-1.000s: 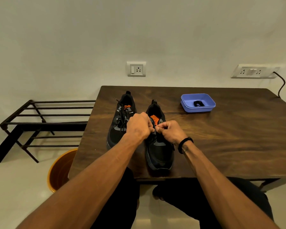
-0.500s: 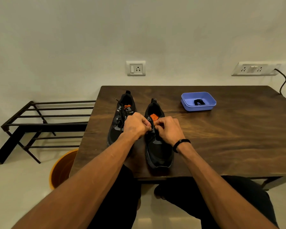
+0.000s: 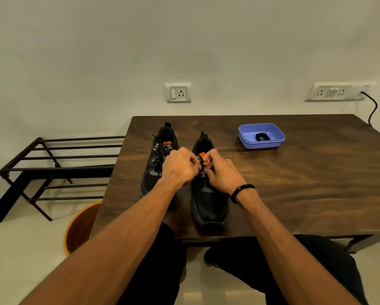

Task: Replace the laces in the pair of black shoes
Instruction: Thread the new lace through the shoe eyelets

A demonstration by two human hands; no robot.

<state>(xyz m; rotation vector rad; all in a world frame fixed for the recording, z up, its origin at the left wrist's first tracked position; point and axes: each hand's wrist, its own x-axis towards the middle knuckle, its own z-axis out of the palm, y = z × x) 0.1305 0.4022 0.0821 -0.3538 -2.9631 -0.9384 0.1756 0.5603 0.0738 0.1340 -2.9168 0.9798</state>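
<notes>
both hands, left hand [image 3: 181, 166] and right hand [image 3: 222, 175], pinch the lace [image 3: 203, 172] on the right shoe [image 3: 209, 199]; left shoe [image 3: 156, 168] beside.

Fingertips: both hands [image 3: 181, 167] [image 3: 222, 172] curl together over the right-hand black lace-up shoe [image 3: 207, 194]; I can't see what they pinch.
Left black shoe [image 3: 157, 164]: my left hand covers its near-right side.
Small black coil in the shallow blue plastic tray [image 3: 246, 137]: too small to identify.
Round orange bin [image 3: 79, 227]: half hidden under the dark wooden tabletop's [image 3: 305, 183] near-left corner.
Tabletop's right edge: cut off by the frame.
</notes>
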